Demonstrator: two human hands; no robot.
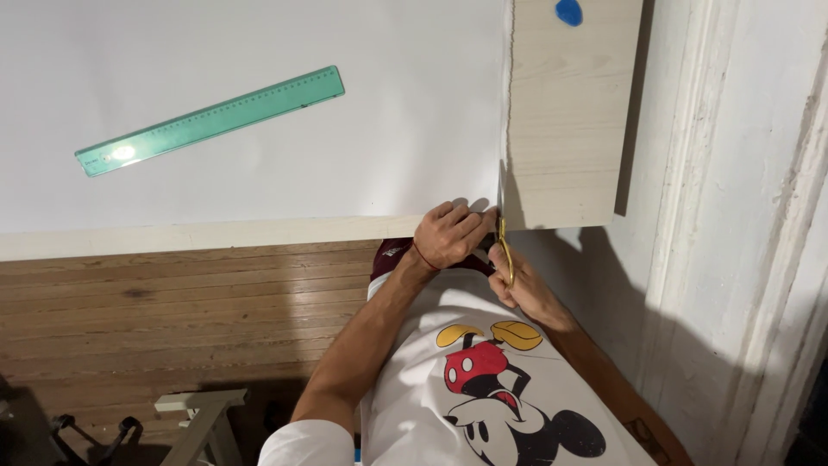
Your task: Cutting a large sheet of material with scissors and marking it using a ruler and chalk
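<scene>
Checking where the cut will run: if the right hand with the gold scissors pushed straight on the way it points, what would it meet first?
The right hand points its gold scissors up the table. First in line looks to be the near right edge of the white paper sheet, beside the bare wooden tabletop. Depth is hard to judge.

Surface: pale wooden table (569, 129) just above our hands | we see a large white paper sheet (259, 164) covering it up and left of them | green ruler (210, 120) on the sheet, far left | blue chalk piece (568, 11) on bare wood, well above
</scene>
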